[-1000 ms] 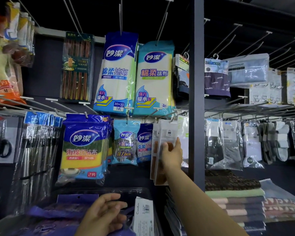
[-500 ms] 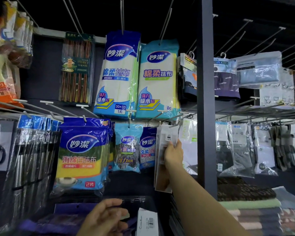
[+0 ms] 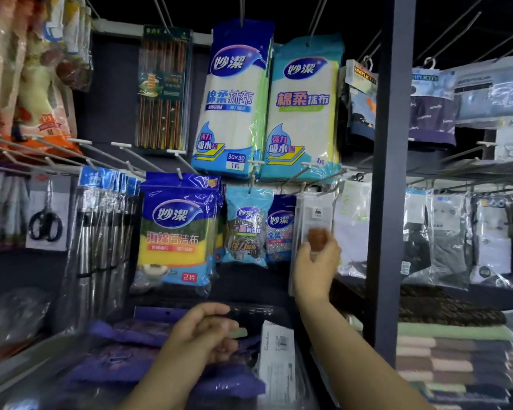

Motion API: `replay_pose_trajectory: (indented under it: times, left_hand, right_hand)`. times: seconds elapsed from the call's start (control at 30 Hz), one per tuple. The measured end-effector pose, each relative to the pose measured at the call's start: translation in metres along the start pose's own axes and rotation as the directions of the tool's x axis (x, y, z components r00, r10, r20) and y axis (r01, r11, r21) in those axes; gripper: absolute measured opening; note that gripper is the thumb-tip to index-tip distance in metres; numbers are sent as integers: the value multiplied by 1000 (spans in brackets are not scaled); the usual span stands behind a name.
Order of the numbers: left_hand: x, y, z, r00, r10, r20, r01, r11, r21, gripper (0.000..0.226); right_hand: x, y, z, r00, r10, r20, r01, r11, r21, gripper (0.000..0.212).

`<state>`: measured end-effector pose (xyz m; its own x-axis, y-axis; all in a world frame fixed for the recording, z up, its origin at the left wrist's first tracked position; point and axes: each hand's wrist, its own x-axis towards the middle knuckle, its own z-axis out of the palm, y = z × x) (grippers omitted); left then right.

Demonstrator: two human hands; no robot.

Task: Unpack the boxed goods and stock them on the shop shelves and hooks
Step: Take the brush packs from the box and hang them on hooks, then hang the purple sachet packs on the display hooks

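- The right hand [image 3: 316, 263] is up at the hooks. Its fingers curl round a clear flat packet [image 3: 314, 232] and pinch it near the middle.
- The clear flat packet has a small white label near the top and something brown inside. It hangs upright from a white hook [image 3: 323, 192], just left of the dark post [image 3: 390, 173].
- The left hand [image 3: 203, 335] is low down, over a clear box [image 3: 249, 309]. Its fingers are loosely curled. I cannot tell if it holds anything, as that part is blurry.
- In the clear box lie purple packets [image 3: 125, 359]. A white card with a barcode [image 3: 277, 359] stands at the right side of the box, just beside the left hand.
- Left of the clear flat packet hang two small packs of steel scrubbers [image 3: 246, 229], side by side.
- Further left hangs a big blue pack of yellow sponge pads [image 3: 176, 232].
- Above these hang two tall packs of wiping cloths [image 3: 267, 102], touching each other.
- A pack of chopsticks [image 3: 163, 90] hangs to the left of the cloths.
- Scissors [image 3: 45, 223] on a white card hang far left.
- To the right of the dark post, socks in clear bags [image 3: 444, 241] hang in a row, and folded towels [image 3: 453, 347] lie stacked below them.
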<state>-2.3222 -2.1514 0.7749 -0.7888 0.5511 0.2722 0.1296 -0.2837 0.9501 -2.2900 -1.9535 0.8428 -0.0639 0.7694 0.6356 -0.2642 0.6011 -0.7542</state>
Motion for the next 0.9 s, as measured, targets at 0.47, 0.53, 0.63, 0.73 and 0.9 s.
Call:
replay_pose_trajectory:
  times: [0.47,0.53,0.63,0.73,0.9]
  left_hand:
    - [-96,34,-119,899,361,-248,-299,920,255,24]
    - [-137,31,-162,855,384,-347,-270,903,334,24]
    - [-210,19,-226,777,350,-523,-165,916,367,23]
    - [-292,-2,-282,657,256,-709,-15,945,328,24]
    - [-444,-52,-343,329,148,-933,246,940,236,22]
  right_hand:
    - [-175,-59,-22,713,-110,693,-155,938,309,21]
    - [-213,-67,-15,658,-145,739,-175,925,337,24]
    - [-283,-72,3,525,-157,836,-265,904,336,26]
    - [-366,-72,26,304,-125,944,-396,885,244,24]
    - [-517,-67,43,-73,-75,994,-476,879,31,25]
